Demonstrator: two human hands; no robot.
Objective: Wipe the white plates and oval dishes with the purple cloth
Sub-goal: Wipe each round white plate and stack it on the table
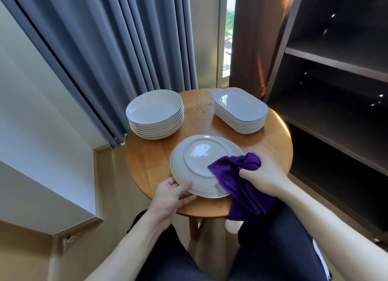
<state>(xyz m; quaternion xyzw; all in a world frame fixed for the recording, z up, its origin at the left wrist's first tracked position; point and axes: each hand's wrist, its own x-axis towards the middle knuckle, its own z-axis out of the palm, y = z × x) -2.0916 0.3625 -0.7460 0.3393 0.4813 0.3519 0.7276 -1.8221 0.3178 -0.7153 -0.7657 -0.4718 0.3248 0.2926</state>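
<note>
A white round plate is held upside down over the near part of the round wooden table, its underside facing me. My left hand grips the plate's near left rim, thumb on top. My right hand holds the bunched purple cloth against the plate's right side; the cloth's loose end hangs down over the table edge. A stack of several round white plates stands at the table's far left. A stack of several white oval dishes stands at the far right.
Grey curtains hang behind the table, with a narrow window strip beside them. A dark open shelf unit stands close on the right. My legs in dark trousers are under the table's near edge.
</note>
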